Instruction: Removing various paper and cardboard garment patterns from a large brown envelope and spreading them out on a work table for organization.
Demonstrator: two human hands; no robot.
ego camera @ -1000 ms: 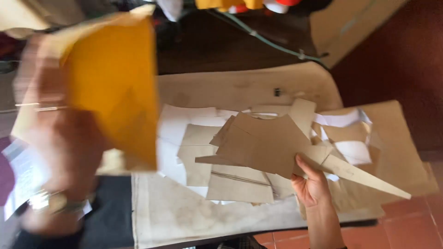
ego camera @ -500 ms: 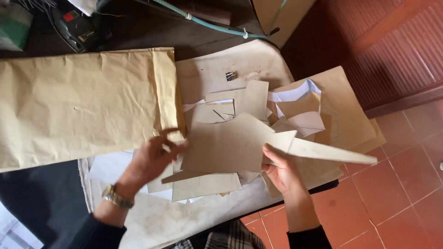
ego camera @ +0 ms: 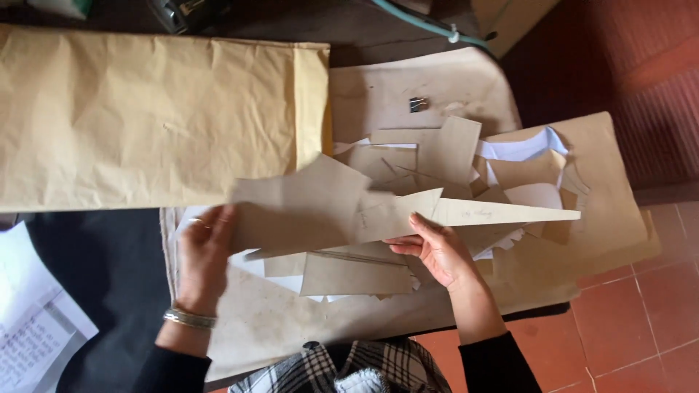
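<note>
My left hand (ego camera: 205, 251) grips the left edge of a large brown paper pattern piece (ego camera: 302, 207) lifted over a pile of cut paper shapes (ego camera: 437, 164). My right hand (ego camera: 437, 251) holds the same stack from below at its middle, under a long pointed cream piece (ego camera: 502, 212) that juts to the right. A bracelet shows on my left wrist. A big yellow-brown envelope (ego camera: 153, 116) lies flat at the upper left, apart from both hands.
A wide brown paper sheet (ego camera: 604, 189) covers the table under the pile. A small black binder clip (ego camera: 417, 104) rests near the top. White written pages (ego camera: 33, 327) lie at the lower left. A green cable (ego camera: 422, 25) crosses the top. Red floor tiles (ego camera: 641, 320) lie right.
The envelope my left hand held up a second ago now lies flat on the left. My left hand has come down and taken hold of the large pattern piece.
</note>
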